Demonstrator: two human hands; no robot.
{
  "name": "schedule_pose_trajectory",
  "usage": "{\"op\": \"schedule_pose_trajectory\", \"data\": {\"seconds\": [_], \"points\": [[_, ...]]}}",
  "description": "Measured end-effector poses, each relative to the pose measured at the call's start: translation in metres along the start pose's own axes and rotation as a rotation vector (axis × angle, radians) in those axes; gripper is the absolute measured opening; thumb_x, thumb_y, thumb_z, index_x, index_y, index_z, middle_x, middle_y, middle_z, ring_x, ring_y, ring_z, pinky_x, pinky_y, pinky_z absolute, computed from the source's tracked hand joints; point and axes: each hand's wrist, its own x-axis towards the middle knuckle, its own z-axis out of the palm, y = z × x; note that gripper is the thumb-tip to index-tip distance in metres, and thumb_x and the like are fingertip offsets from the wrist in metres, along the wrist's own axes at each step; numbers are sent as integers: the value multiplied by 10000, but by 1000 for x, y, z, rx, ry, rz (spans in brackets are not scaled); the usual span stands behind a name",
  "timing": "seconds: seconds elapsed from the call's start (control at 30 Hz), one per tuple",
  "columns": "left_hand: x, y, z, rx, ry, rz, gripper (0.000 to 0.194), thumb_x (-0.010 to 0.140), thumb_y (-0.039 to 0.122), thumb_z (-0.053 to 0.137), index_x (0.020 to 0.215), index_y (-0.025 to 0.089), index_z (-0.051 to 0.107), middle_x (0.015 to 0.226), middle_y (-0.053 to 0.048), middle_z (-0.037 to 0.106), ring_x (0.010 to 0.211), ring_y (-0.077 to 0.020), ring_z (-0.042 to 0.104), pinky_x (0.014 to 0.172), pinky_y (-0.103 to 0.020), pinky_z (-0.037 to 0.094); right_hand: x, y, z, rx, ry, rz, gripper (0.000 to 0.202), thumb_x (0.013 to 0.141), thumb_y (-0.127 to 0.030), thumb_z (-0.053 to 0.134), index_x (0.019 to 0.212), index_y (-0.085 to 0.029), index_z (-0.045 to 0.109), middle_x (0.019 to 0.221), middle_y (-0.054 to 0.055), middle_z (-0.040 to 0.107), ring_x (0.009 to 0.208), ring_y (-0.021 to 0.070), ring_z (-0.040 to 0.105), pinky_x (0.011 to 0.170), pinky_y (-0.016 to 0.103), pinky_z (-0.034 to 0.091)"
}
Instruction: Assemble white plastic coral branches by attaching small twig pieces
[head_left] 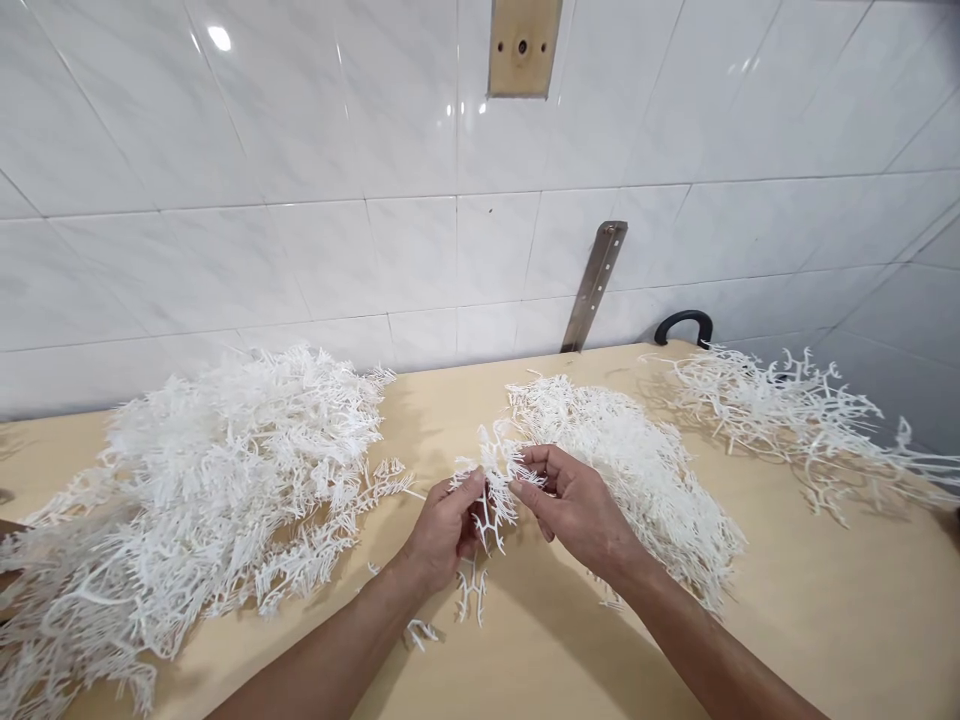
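Observation:
Between my two hands is a white branched plastic piece (491, 500) with many fine prongs, held above the table. My left hand (444, 522) pinches its left side between thumb and fingers. On the other side, my right hand (566, 495) is closed on its prongs with thumb and forefinger. A large heap of similar white branched pieces (247, 470) lies to the left. Just behind my right hand spreads a second, flatter pile of pronged pieces (637, 470). Small loose branched bits (471, 590) lie below my left hand.
Bare white branching stems (780, 400) lie tangled at the back right of the wooden tabletop (825, 620). A black curved handle (684, 325) stands behind them. At the back edge, a metal strip (596, 285) leans by the tiled wall (300, 260).

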Motion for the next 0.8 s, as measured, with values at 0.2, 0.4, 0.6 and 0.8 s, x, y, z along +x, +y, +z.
{"op": "schedule_pose_trajectory", "data": {"seconds": [0.2, 0.4, 0.6, 0.8], "points": [[1, 1, -5, 28, -65, -16, 427, 707, 527, 748, 637, 147, 566, 506, 38, 454, 386, -56, 351, 363, -212, 226, 1, 0, -3, 42, 45, 1, 390, 836, -460, 686, 1099, -190, 584, 714, -35, 568, 460, 80, 457, 437, 240, 424], [4, 3, -9, -74, -95, -45, 430, 713, 495, 737, 578, 154, 513, 505, 31, 445, 398, -70, 386, 379, -218, 260, 2, 3, -3, 135, 6, 21, 352, 876, -487, 651, 1049, -183, 607, 578, -62, 495, 450, 87, 445, 457, 243, 392], [8, 3, -12, -214, -130, -96, 348, 700, 424, 762, 686, 161, 534, 506, 59, 394, 413, -68, 343, 385, -206, 224, 6, 9, -1, 207, 10, 53, 310, 852, -467, 685, 971, -186, 630, 562, -56, 484, 455, 93, 437, 432, 238, 379], [9, 1, -13, -176, -119, -98, 365, 712, 424, 770, 641, 143, 549, 528, 38, 417, 449, -74, 379, 420, -219, 267, 11, 18, -2, 252, 63, 53, 325, 813, -469, 726, 944, -186, 633, 559, -54, 502, 443, 98, 454, 408, 242, 404]]}}
